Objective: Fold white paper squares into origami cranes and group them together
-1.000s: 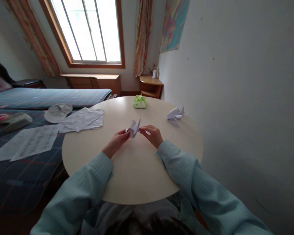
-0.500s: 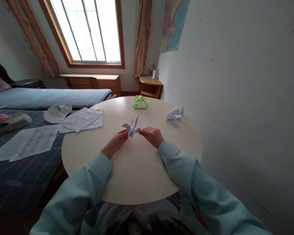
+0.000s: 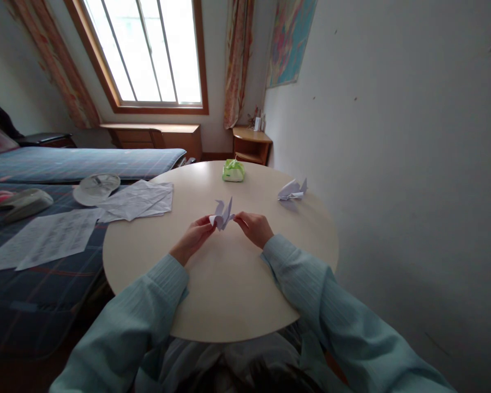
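Note:
A folded white paper crane (image 3: 223,216) is held just above the round table (image 3: 233,289), between my two hands. My left hand (image 3: 197,233) pinches its left side with thumb and fingers. On the other side, my right hand (image 3: 254,226) has its fingertips closed on a thin paper point. Pointed flaps stand up from the crane's middle. A second folded paper crane (image 3: 290,191) rests on the table's right side, apart from both hands.
A green and white tissue pack (image 3: 233,171) lies at the table's far edge. Loose white sheets (image 3: 141,200) overlap the left edge and reach onto the bed. Printed papers (image 3: 59,239) and a clear-lidded round container (image 3: 97,188) lie there too. The wall (image 3: 393,191) stands close on the right.
The left flap of the crane, which stuck out sideways over my left fingers, now stands more upright and shows a curled edge below. Both hands have shifted very slightly right.

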Tool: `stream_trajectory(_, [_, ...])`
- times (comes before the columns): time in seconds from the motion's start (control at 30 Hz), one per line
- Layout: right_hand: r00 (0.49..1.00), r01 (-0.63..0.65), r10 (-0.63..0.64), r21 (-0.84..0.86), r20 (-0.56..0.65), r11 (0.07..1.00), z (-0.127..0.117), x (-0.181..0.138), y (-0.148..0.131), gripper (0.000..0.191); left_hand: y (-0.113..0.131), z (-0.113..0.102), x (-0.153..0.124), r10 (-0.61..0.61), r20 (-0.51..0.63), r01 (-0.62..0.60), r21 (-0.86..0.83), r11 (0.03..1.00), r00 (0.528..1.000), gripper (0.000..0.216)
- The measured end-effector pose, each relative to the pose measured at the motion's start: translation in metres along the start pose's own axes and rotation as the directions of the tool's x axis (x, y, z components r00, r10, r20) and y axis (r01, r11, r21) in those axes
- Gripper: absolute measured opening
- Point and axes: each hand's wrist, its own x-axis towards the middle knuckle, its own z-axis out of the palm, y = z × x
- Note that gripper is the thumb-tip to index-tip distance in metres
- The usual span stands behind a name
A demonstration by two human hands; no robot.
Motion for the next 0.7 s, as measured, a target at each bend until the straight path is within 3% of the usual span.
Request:
stream_trajectory(0.23, [0.986,-0.164,0.153,0.237,0.063,0.958,0.008,0.000,0.003,0.009,-0.001,0.000,0.000,0.079,-0.065,-0.075,0.060,0.995,0.995,0.025])
stream_trajectory(0.43, [0.947,-0.320,0.271,0.536,0.172,0.781,0.011,0.002,0.002,0.010,-0.002,0.000,0.001,0.147,-0.069,-0.136,0.141,0.981,0.987,0.028])
stream_trajectory(0.7, [0.955,-0.291,0.260,0.597,0.140,0.748,0.012,0.001,0.004,0.017,-0.004,-0.001,0.003,0.141,-0.016,-0.136,0.190,0.972,0.990,0.032])
